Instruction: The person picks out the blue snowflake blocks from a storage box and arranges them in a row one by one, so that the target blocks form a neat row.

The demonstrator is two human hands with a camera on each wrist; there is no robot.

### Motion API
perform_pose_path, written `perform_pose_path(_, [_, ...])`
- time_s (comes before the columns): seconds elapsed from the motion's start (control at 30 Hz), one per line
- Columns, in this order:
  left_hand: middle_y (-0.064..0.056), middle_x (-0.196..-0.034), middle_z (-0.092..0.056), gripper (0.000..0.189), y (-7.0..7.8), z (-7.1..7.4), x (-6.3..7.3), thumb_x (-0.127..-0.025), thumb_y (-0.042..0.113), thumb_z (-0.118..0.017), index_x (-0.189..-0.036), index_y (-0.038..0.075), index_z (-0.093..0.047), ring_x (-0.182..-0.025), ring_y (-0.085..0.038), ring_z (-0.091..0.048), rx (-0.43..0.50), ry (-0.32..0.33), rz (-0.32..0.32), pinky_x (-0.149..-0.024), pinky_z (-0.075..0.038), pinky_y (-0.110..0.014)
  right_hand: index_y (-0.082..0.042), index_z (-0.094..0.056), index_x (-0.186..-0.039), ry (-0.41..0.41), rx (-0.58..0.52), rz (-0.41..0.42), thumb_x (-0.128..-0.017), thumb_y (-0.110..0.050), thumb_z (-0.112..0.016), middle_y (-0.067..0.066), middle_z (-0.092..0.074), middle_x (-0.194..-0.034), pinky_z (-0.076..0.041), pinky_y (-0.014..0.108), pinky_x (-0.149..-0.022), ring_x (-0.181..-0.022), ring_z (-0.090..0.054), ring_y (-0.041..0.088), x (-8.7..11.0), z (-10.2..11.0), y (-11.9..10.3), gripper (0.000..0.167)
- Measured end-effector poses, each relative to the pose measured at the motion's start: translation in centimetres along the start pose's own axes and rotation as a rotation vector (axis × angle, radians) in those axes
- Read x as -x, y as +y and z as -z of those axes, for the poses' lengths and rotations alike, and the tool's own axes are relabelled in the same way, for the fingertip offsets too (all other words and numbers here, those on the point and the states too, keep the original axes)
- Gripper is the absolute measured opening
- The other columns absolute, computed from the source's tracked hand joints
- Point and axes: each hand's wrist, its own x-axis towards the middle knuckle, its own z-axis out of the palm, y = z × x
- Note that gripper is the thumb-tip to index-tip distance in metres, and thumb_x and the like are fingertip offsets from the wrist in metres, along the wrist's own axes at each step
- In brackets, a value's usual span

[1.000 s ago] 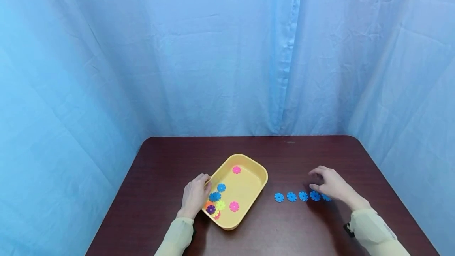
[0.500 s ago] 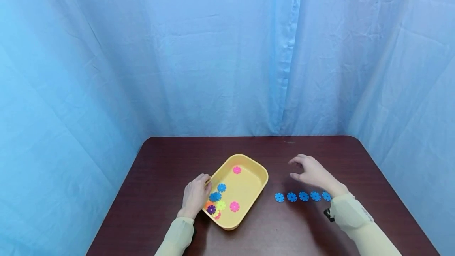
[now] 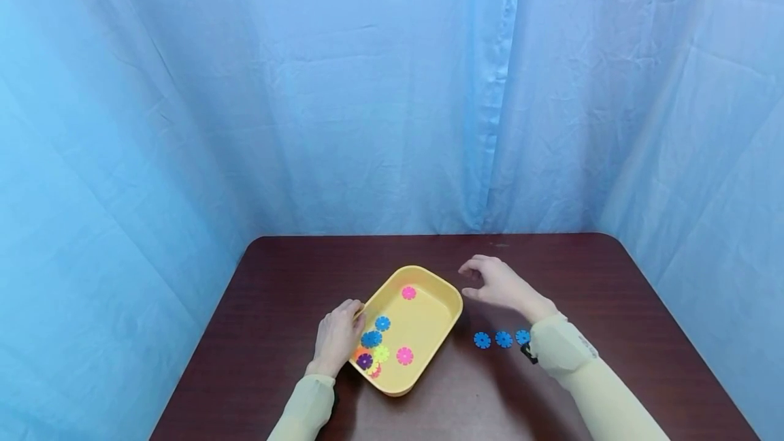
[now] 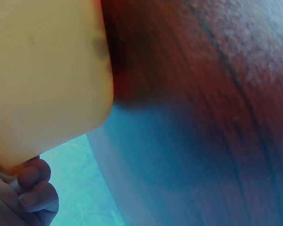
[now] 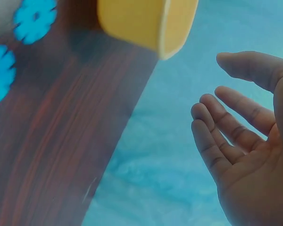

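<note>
My left hand point(image 3: 335, 339) grips the left rim of a yellow plastic tray point(image 3: 422, 332); in the left wrist view its fingers point(image 4: 40, 190) curl at the tray's edge. Inside the tray lie flower-shaped notched discs: blue ones point(image 3: 371, 339), a purple one point(image 3: 364, 361), a yellow-green one point(image 3: 380, 354), an orange one partly covered, and pink ones point(image 3: 404, 356). My right hand point(image 3: 499, 283) hovers just right of the tray's far right corner, fingers spread, holding nothing. Below it, blue discs point(image 3: 503, 339) lie in a row on the table; my right forearm hides part of the row.
The dark red wooden table point(image 3: 294, 271) has rounded far corners. Light blue curtains point(image 3: 367, 101) hang behind it and along both sides. A dark band point(image 3: 529, 353) shows at my right wrist.
My right hand has moved left and slightly away from me, from above the right end of the disc row to beside the tray. The left hand and tray stay almost still.
</note>
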Motion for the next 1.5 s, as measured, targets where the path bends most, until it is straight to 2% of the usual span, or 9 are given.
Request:
perform_pose_path(0.13, [0.003, -0.085, -0.065, 0.006, 0.0, 0.0, 0.0, -0.091, 0.017, -0.074, -0.096, 0.014, -0.072, -0.062, -0.01, -0.058, 0.0, -0.004, 0.004, -0.058, -0.05, -0.029, -0.005, -0.071, -0.11, -0.025, -0.015, 0.015, -0.082, -0.014, -0.081, 0.008, -0.067, -0.102, -0.053, 0.036, -0.08, -0.089, -0.061, 0.019, -1.4, -0.7, -1.4, 0.031])
perform_pose_path(0.37, [0.004, -0.084, -0.065, 0.004, 0.0, 0.0, 0.0, -0.091, 0.017, -0.074, -0.094, 0.014, -0.072, -0.062, -0.009, -0.057, 0.0, 0.002, -0.002, -0.057, -0.049, -0.029, -0.005, -0.071, -0.107, -0.055, -0.046, 0.06, -0.082, -0.01, -0.079, 0.004, -0.063, -0.094, -0.05, 0.035, -0.073, -0.083, -0.06, 0.028, -3.3, -1.7, -3.3, 0.027])
perform_pose_path(0.57, [0.004, -0.084, -0.065, 0.004, 0.1, 0.0, 0.0, -0.091, 0.016, -0.074, -0.093, 0.014, -0.071, -0.062, -0.01, -0.058, 0.001, 0.004, -0.005, -0.057, -0.048, -0.029, -0.003, -0.07, -0.111, -0.087, -0.021, 0.09, -0.083, -0.013, -0.078, 0.012, -0.065, -0.102, -0.05, 0.039, -0.08, -0.09, -0.061, 0.028, -4.5, -2.6, -4.7, 0.031])
perform_pose_path(0.87, [0.003, -0.083, -0.064, 0.005, 0.2, 0.1, -0.1, -0.091, 0.017, -0.074, -0.093, 0.014, -0.071, -0.061, -0.01, -0.057, 0.005, 0.002, 0.0, -0.057, -0.048, -0.029, 0.0, -0.07, -0.112, -0.115, -0.014, 0.122, -0.082, -0.015, -0.08, 0.007, -0.065, -0.102, -0.051, 0.039, -0.083, -0.092, -0.061, 0.024, -6.3, -4.1, -6.2, 0.035])
perform_pose_path(1.1, [0.004, -0.083, -0.064, 0.004, 0.2, 0.1, -0.1, -0.091, 0.016, -0.074, -0.092, 0.014, -0.071, -0.061, -0.011, -0.057, 0.003, 0.008, -0.002, -0.056, -0.048, -0.029, 0.0, -0.07, -0.112, -0.166, -0.042, 0.118, -0.083, -0.012, -0.076, 0.01, -0.066, -0.105, -0.052, 0.039, -0.084, -0.095, -0.062, 0.029, -7.2, -5.4, -7.4, 0.033])
perform_pose_path(1.5, [0.006, -0.081, -0.061, 0.006, 0.0, 0.0, 0.1, -0.091, 0.018, -0.075, -0.091, 0.015, -0.069, -0.059, -0.008, -0.055, -0.002, -0.003, 0.0, -0.056, -0.047, -0.027, -0.006, -0.071, -0.111, -0.25, 0.028, 0.143, -0.082, -0.013, -0.078, 0.004, -0.068, -0.106, -0.052, 0.031, -0.083, -0.093, -0.062, 0.017, -7.8, -8.0, -9.1, 0.03])
